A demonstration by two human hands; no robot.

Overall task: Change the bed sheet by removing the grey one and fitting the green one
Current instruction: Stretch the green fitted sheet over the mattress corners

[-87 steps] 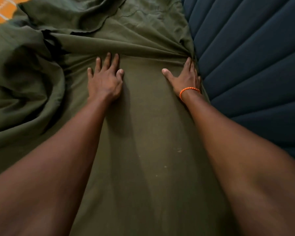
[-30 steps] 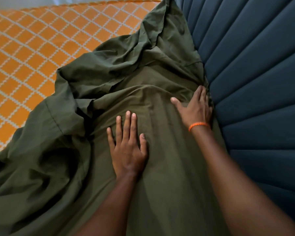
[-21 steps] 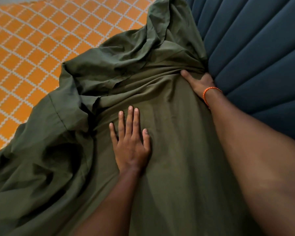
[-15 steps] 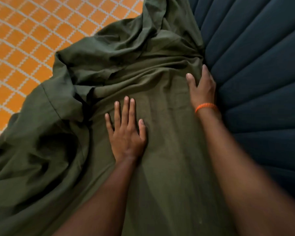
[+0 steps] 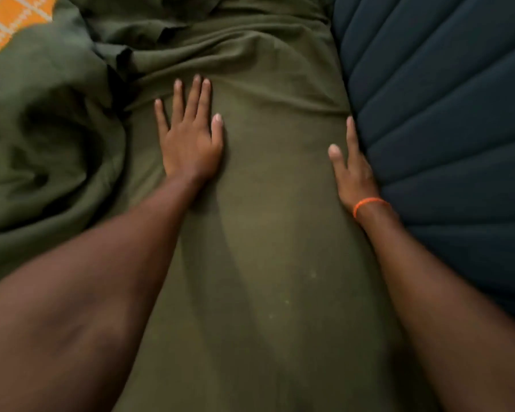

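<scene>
The green sheet (image 5: 274, 233) covers the bed beneath me, smooth down the middle and bunched in loose folds on the left (image 5: 48, 150) and at the top. My left hand (image 5: 191, 135) lies flat on the sheet, palm down, fingers spread. My right hand (image 5: 351, 168), with an orange band at the wrist, stands on its edge along the sheet's right border, pressed into the gap against the dark blue padded headboard (image 5: 446, 120). Some of its fingers are hidden in that gap. No grey sheet is visible.
The orange mattress with a white diamond pattern (image 5: 9, 22) shows bare at the top left corner. The blue headboard with padded ribs fills the whole right side. Both my forearms reach in from the bottom of the view.
The view has dropped closer to the bed, so less orange mattress shows. My right hand has slid back along the headboard gap towards me. The left hand stays flat on the sheet.
</scene>
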